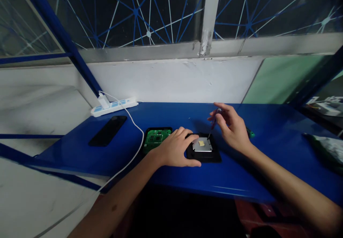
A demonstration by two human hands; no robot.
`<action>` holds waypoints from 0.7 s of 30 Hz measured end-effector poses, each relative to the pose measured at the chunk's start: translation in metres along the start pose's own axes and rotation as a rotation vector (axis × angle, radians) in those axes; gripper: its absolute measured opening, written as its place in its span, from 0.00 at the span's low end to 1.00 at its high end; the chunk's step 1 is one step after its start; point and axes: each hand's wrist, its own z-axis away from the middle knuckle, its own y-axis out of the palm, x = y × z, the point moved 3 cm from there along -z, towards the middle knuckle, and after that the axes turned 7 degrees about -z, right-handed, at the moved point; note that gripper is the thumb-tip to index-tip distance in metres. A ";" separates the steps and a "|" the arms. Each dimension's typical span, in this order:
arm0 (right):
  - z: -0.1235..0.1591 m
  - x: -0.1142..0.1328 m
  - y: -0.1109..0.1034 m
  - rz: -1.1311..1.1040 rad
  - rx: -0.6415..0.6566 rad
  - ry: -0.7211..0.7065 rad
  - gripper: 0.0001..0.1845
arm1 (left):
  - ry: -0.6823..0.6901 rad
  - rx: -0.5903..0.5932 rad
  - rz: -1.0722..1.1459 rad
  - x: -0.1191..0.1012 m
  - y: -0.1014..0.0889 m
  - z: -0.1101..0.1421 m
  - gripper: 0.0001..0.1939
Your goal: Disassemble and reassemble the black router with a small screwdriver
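Note:
My right hand (232, 127) is closed around a slim screwdriver (213, 124) with a purplish handle. The screwdriver's shaft slants down to the far right corner of a silver metal plate (203, 148). That plate, with a small pale yellow pad (201, 143) on it, sits in a flat black casing (216, 156). Over the casing's left side rests my left hand (175, 147), its fingers spread and its thumb stretched along the front edge. Beside it, a green circuit board (154, 138) lies in a black tray-like shell, its right part hidden by my left hand.
To the left lies a black phone (107, 130). Behind it, a white power strip (115, 106) holds a plug, whose white cable (138, 128) crosses the blue table. Right of my right hand is a partly hidden green object (250, 133). A shiny bag (328, 148) lies far right.

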 end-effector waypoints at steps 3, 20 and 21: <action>0.001 0.000 0.000 -0.009 0.021 -0.010 0.17 | -0.002 -0.001 0.000 0.000 0.000 0.000 0.44; -0.003 -0.001 -0.003 0.079 0.010 -0.075 0.16 | 0.001 -0.006 -0.005 0.002 0.003 0.000 0.44; -0.003 -0.001 -0.003 0.080 0.006 -0.081 0.16 | 0.003 -0.005 -0.005 0.002 0.003 0.000 0.44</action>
